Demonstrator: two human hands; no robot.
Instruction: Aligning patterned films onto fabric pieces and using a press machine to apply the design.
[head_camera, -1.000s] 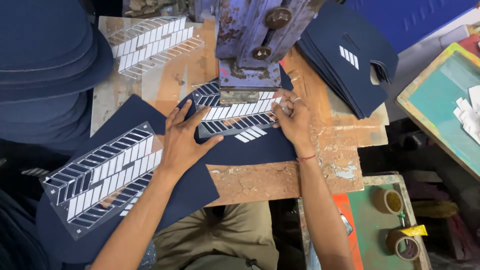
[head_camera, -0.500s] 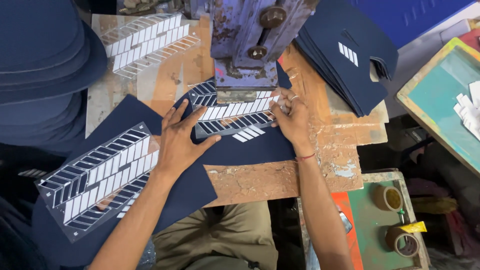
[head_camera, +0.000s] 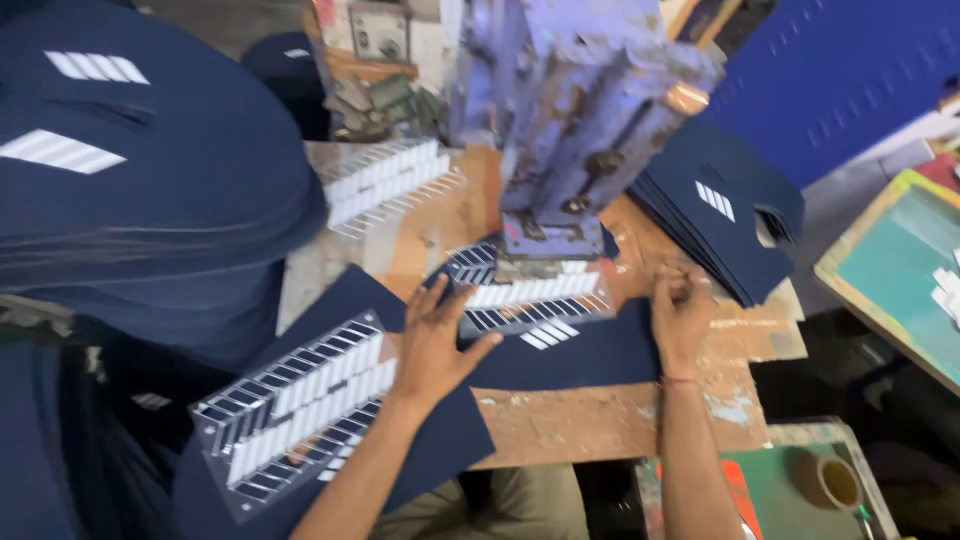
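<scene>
My left hand (head_camera: 435, 345) lies flat with fingers spread on a dark navy fabric piece (head_camera: 570, 355), just left of a striped white transfer sheet (head_camera: 530, 300) lying on it. My right hand (head_camera: 682, 315) rests on the right end of the same fabric, fingers curled near the sheet's right edge; whether it pinches anything I cannot tell. The sheet sits under the foot of a worn purple press machine (head_camera: 575, 130). A small group of white stripes (head_camera: 548, 333) shows on the fabric below the sheet.
A tall pile of navy fabric pieces (head_camera: 130, 200) fills the left. Another striped sheet (head_camera: 295, 410) lies on navy fabric at lower left, one more (head_camera: 385, 180) behind it. A navy stack (head_camera: 720, 215) sits right of the press. A green-topped frame (head_camera: 895, 270) stands far right.
The camera view has tilted and moved closer, and the picture is blurred. Both hands stay on the fabric under the press, the right hand slightly further right.
</scene>
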